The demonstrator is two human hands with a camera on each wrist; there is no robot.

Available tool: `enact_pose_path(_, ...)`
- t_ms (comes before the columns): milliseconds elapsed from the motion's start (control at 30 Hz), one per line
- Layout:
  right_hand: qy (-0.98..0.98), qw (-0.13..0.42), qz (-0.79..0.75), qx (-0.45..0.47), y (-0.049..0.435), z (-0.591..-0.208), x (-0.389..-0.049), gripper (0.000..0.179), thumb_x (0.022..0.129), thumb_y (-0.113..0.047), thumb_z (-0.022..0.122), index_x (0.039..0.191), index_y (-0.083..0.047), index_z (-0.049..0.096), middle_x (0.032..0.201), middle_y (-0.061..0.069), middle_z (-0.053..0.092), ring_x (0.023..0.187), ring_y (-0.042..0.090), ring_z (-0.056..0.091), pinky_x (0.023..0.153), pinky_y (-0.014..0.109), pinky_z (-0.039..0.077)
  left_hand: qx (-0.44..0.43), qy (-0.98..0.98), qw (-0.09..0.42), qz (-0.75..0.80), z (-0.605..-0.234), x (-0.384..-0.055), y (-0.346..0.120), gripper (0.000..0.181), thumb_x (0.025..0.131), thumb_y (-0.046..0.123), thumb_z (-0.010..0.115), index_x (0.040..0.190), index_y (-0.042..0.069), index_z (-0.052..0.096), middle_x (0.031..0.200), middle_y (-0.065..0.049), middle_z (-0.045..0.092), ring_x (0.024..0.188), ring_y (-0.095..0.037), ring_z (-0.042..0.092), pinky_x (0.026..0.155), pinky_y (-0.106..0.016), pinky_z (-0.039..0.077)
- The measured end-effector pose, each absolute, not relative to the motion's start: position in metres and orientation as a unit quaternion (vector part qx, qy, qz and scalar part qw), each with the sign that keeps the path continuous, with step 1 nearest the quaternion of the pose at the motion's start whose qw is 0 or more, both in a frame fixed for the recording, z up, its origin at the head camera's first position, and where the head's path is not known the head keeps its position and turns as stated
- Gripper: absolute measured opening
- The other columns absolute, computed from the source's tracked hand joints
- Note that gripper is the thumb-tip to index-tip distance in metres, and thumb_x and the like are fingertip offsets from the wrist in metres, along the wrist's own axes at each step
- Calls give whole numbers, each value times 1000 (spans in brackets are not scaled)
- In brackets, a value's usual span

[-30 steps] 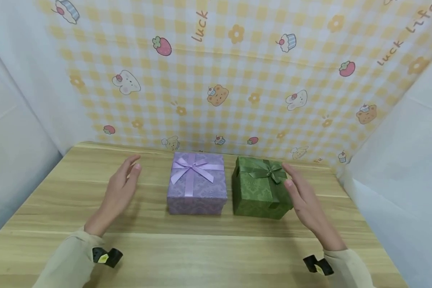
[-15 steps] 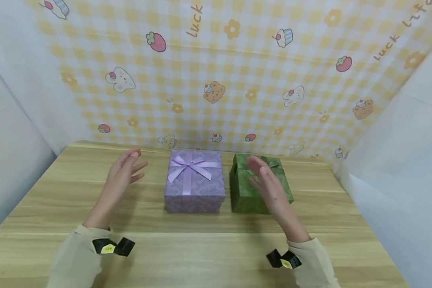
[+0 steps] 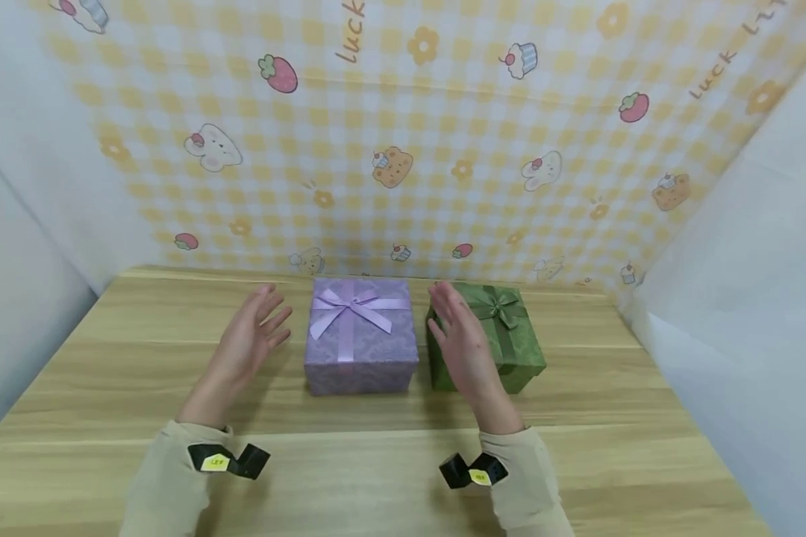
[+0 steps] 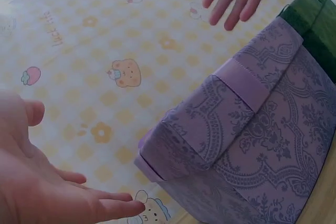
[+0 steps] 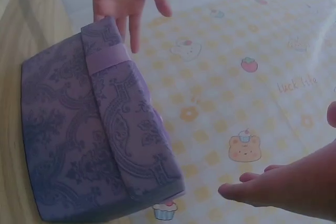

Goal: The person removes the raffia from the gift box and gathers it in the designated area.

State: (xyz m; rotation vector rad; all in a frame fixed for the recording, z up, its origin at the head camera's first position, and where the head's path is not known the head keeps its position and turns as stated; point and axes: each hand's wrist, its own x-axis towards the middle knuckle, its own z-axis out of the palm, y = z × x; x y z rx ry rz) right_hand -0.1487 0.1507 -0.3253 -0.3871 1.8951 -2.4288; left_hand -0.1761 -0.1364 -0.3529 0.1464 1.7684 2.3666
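Note:
A purple patterned gift box (image 3: 369, 343) with a lilac ribbon bow stands on the wooden table, its lid on. To its left, my left hand (image 3: 242, 339) hovers with fingers extended and palm facing the box. On the other side my right hand (image 3: 463, 339) is held with straight fingers, palm turned inward, overlapping part of a green gift box (image 3: 524, 343) with a green bow. Both wrist views show the purple box's lid and side, with a gap between the left fingers (image 4: 113, 205) and the box. Neither hand holds anything.
A yellow checked cloth (image 3: 349, 149) with cartoon prints hangs behind the boxes. White sheets (image 3: 745, 283) close in both sides. The wooden tabletop (image 3: 349, 477) stretches toward the front.
My right hand has moved left from the green box's right side to between the two boxes. The left hand has shifted right, nearer the purple box. The boxes stay in place.

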Motion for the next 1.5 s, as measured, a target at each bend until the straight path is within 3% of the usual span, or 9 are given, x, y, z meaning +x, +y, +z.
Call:
enact_pose_path(233, 629, 17, -773, -81, 139, -330, -158, 58, 102, -37, 28, 148, -4, 15, 151, 12, 20, 138, 24, 16, 111, 40, 10, 67, 616, 125, 775, -356, -179, -133, 69, 102, 42, 23, 146, -4, -3, 150, -29, 1, 137, -38, 7, 108, -52, 10)
enact_pose_path(500, 727, 29, -686, -15, 129, -340, -162, 66, 100, -45, 31, 150, -10, 8, 154, 9, 9, 139, 22, 10, 110, 42, 13, 49, 707, 161, 686, -365, -189, -119, 60, 102, 34, 28, 142, -11, 19, 143, -31, 26, 131, -39, 30, 103, -50, 29)
enact_pose_path(633, 752, 42, -657, 3, 125, -346, -164, 68, 100, -44, 30, 150, -6, 4, 155, 10, 3, 140, 25, 4, 110, 46, 9, 44, 732, 160, 661, -370, -191, -118, 56, 102, 30, 30, 139, -11, 27, 140, -29, 34, 126, -40, 37, 100, -50, 33)
enact_pose_path(767, 762, 43, -646, 12, 123, -351, -166, 67, 101, -41, 30, 149, -1, 5, 154, 15, 5, 139, 29, 5, 109, 47, 8, 58, 773, 169, 609, -373, -192, -117, 57, 102, 31, 31, 137, -13, 31, 132, -31, 41, 117, -40, 46, 93, -49, 40)
enact_pose_path(900, 767, 40, -640, 26, 120, -355, -168, 69, 101, -42, 30, 148, 0, 4, 153, 17, 8, 139, 30, 7, 110, 46, 8, 71, 801, 174, 568, -375, -191, -115, 62, 103, 37, 23, 136, -13, 33, 127, -31, 45, 108, -39, 52, 86, -48, 45)
enact_pose_path(1100, 771, 47, -634, 32, 119, -362, -167, 70, 100, -44, 30, 149, 0, 5, 154, 16, 5, 139, 30, 4, 109, 48, 7, 64, 802, 167, 569, -374, -187, -115, 70, 101, 46, 15, 136, -10, 35, 131, -29, 42, 113, -40, 48, 88, -50, 43)
enact_pose_path(1333, 746, 51, -662, 49, 119, -362, -165, 72, 97, -52, 33, 150, -7, 11, 154, 10, 10, 139, 26, 8, 110, 46, 10, 75, 780, 178, 595, -372, -185, -114, 71, 101, 46, 14, 144, -10, 18, 146, -28, 21, 132, -42, 24, 96, -53, 36)
enact_pose_path(1500, 725, 49, -685, 44, 118, -363, -165, 65, 100, -42, 32, 149, -3, 13, 153, 12, 10, 139, 27, 8, 110, 44, 9, 77, 770, 189, 605, -371, -183, -114, 70, 101, 45, 12, 144, -10, 14, 148, -28, 17, 134, -41, 19, 99, -53, 32)
